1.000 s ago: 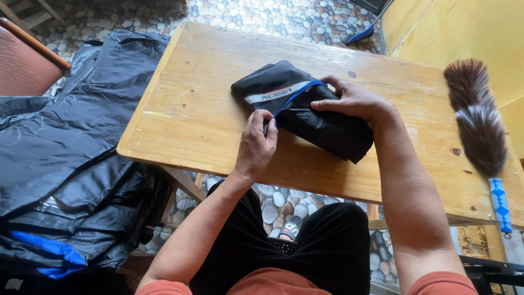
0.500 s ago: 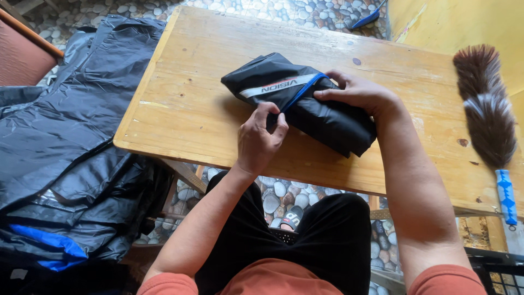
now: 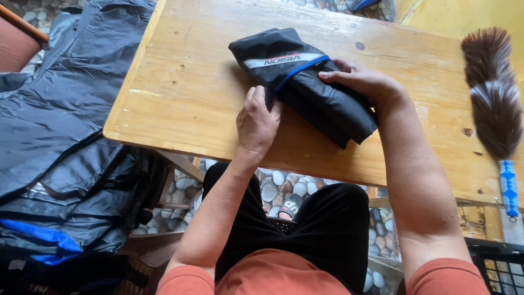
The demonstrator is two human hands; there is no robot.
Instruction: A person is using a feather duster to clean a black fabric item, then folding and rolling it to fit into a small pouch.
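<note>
A folded black raincoat (image 3: 305, 82) with a grey stripe and blue piping lies on the wooden table (image 3: 185, 93). My left hand (image 3: 257, 123) rests at its near edge, fingers curled onto the fabric at the fold. My right hand (image 3: 363, 82) lies flat on top of the bundle's right part and presses it down. Both forearms reach over the table's front edge.
A brown feather duster (image 3: 491, 93) with a blue-and-white handle lies on the table's right side. More black raincoats (image 3: 65, 131) with blue trim are piled on a chair to the left. Below the table are a pebble floor, a sandal and my black trousers.
My left hand has moved up from the table's front onto the near edge of the bundle. The right hand stays pressed on top.
</note>
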